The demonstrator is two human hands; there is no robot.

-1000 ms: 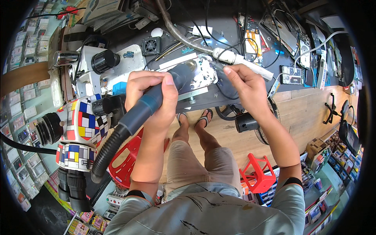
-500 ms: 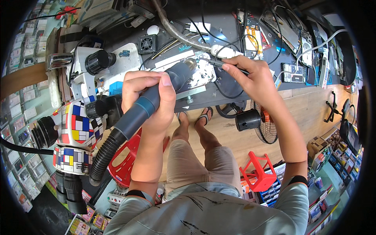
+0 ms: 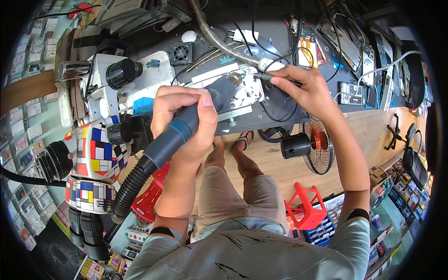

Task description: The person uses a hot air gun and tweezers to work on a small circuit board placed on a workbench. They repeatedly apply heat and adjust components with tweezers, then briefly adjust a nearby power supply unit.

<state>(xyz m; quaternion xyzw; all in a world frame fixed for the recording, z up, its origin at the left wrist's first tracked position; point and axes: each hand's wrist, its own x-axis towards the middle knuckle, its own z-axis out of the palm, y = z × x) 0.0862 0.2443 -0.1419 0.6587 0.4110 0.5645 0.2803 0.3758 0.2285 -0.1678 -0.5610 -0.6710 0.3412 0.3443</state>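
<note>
My left hand (image 3: 189, 114) is closed round the dark hot air gun (image 3: 219, 91), whose ribbed hose runs down toward the lower left. Its metal nozzle points at a white, black-speckled work surface (image 3: 253, 89) near the bench's front edge. Across from the nozzle, my right hand (image 3: 311, 88) pinches a thin, dark pen-like tool (image 3: 264, 76). That tool's tip is close to the nozzle, over the speckled surface; whether it touches anything there is too small to tell.
A microscope with a colour-block pattern (image 3: 95, 149) stands at left. Behind lie a small square fan (image 3: 181, 53), a braided hose (image 3: 210, 35) and loose cables. Opened phones (image 3: 351, 92) lie at right. Below the bench are a caged fan (image 3: 319, 145) and a red stool (image 3: 306, 205).
The hot air gun in my left hand has moved a little to the right, its nozzle closer to the pen-like tool. The whole view has shifted slightly; both grips are unchanged.
</note>
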